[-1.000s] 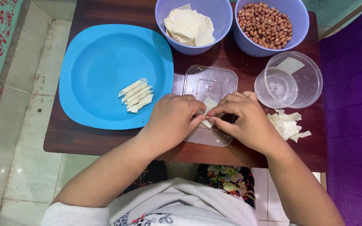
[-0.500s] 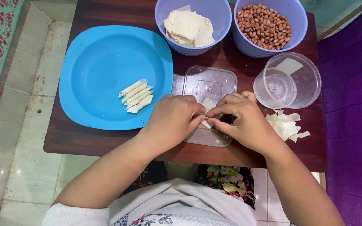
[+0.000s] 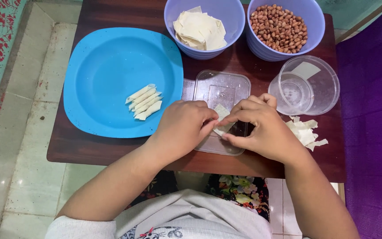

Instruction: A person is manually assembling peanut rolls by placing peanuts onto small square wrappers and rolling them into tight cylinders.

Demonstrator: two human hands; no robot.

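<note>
Rolling one wrapper piece (image 3: 222, 118) pinched in both hands' fingers (image 3: 208, 126), four rolls (image 3: 143, 102) plated, wrapper stack (image 3: 200, 28) left.

A small pale pastry wrapper (image 3: 221, 118) is lying over a clear rectangular plastic lid (image 3: 221, 90) on the dark wooden table, its flat upper corner showing while the lower part is folding inward. The left hand (image 3: 183, 128) and right hand (image 3: 261, 130) are pinching it from either side, above the lid's near half.
</note>
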